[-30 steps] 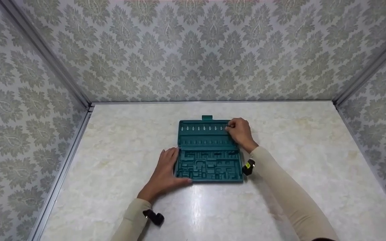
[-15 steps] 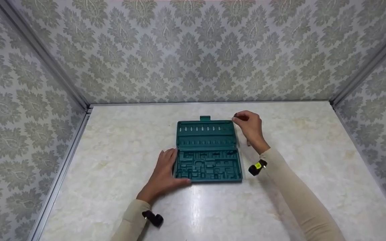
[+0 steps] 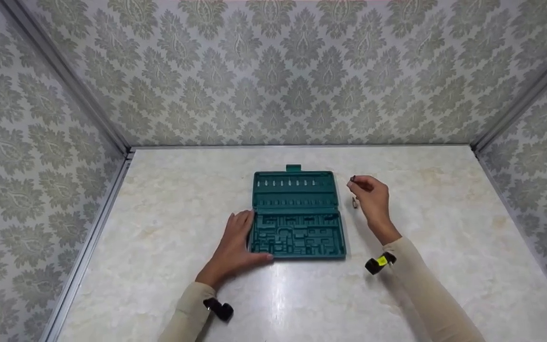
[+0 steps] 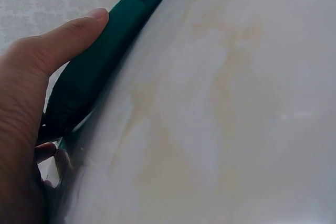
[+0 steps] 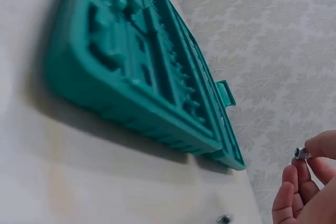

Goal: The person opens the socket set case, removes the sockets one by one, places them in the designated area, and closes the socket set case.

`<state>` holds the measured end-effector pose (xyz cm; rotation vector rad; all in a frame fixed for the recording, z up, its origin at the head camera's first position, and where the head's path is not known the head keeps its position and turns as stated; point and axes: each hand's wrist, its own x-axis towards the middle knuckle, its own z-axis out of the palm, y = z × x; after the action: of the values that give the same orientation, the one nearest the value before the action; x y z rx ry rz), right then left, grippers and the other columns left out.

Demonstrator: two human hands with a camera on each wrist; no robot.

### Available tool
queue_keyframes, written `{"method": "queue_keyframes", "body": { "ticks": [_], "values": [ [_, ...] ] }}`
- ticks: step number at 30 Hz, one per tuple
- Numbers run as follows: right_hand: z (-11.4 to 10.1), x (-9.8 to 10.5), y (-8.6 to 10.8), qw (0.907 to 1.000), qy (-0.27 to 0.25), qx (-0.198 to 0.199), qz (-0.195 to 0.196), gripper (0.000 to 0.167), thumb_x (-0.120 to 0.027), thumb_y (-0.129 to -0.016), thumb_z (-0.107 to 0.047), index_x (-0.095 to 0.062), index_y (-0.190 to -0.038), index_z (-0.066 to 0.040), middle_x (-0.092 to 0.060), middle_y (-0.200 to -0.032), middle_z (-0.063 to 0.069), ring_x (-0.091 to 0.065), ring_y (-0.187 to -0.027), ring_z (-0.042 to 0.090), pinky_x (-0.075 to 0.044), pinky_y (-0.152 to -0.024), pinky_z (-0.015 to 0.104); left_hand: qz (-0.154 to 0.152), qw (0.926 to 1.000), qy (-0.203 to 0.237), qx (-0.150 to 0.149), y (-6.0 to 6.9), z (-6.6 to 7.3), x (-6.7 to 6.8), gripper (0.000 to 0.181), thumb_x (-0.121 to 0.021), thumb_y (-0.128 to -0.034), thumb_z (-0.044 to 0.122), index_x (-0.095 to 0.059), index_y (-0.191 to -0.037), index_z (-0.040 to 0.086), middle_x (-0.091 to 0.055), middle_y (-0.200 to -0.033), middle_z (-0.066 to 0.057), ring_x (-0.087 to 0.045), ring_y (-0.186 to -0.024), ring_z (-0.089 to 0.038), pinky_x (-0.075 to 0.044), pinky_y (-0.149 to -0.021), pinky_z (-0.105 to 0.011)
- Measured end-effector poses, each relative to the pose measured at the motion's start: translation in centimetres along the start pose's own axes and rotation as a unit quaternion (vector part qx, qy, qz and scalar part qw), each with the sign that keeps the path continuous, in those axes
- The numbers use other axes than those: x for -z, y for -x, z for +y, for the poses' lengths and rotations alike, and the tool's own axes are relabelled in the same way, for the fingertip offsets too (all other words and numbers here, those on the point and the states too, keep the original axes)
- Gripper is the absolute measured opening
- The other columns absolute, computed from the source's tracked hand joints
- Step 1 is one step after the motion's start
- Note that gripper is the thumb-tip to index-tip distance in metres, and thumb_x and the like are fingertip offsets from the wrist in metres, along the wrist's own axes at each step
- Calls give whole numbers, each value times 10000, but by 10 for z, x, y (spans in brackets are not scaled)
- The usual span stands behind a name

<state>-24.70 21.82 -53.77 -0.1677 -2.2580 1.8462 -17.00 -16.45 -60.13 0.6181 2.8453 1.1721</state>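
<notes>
My right hand [image 3: 375,197] pinches a small metal socket [image 5: 301,153] between thumb and fingertips, just right of the green tool case [image 3: 295,209]. In the right wrist view the socket shows a hollow end. The case lies unfolded flat on the table. My left hand [image 3: 233,247] rests against its near left corner, fingers along the left side and the thumb [image 4: 86,27] straight over the near edge. Upright silvery pieces [image 3: 289,182] stand in a row in the far half. Below my right hand's fingertips, another small metal piece [image 3: 354,203] lies on the table.
The pale marbled table [image 3: 159,199] spreads around the case. Patterned panels [image 3: 273,71] enclose it at the back and both sides. A latch tab [image 5: 226,93] juts from the case's far edge. The near half has several moulded recesses [image 3: 297,235].
My right hand has gone from the right end of the case's far row, over its edge, to a spot above the table on the right, with the socket pinched. The left hand stays put.
</notes>
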Motion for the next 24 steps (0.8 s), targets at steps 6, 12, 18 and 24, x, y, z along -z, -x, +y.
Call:
{"method": "queue_keyframes", "body": {
  "ticks": [6,12,18,24],
  "values": [
    [19,11,11,9991,251,143,320,262,-776,-1029,-87,-754,-1218,94,-753,-1186,180,-690,-976,134,-579,-819,168,-111,9999,14,110,0,1,0,1392,-886,-747,734,-220,-1758,47,-307,-1786,-158,-172,-1676,-371,-31,-1372,-526],
    [32,18,19,9951,798,200,556,229,-777,-1031,-101,-783,-1205,48,-775,-1163,172,-679,-982,186,-541,-788,138,-123,9997,-2,194,0,3,0,1394,-882,-745,746,-213,-1764,69,-298,-1792,-142,-143,-1684,-365,-51,-1372,-547],
    [43,23,22,9917,1090,284,617,212,-783,-1033,-125,-798,-1194,12,-783,-1132,163,-678,-982,202,-519,-809,137,-100,9998,-85,128,0,1,0,1376,-888,-756,718,-230,-1752,34,-311,-1780,-181,-172,-1676,-390,-52,-1372,-547],
    [46,24,20,9874,1401,230,703,186,-812,-1008,-134,-810,-1151,-15,-789,-1056,140,-681,-920,213,-506,-767,152,-76,9997,-216,60,0,-1,-1,1354,-893,-770,689,-246,-1739,0,-328,-1766,-213,-214,-1662,-408,-38,-1373,-536]
  ]
}}
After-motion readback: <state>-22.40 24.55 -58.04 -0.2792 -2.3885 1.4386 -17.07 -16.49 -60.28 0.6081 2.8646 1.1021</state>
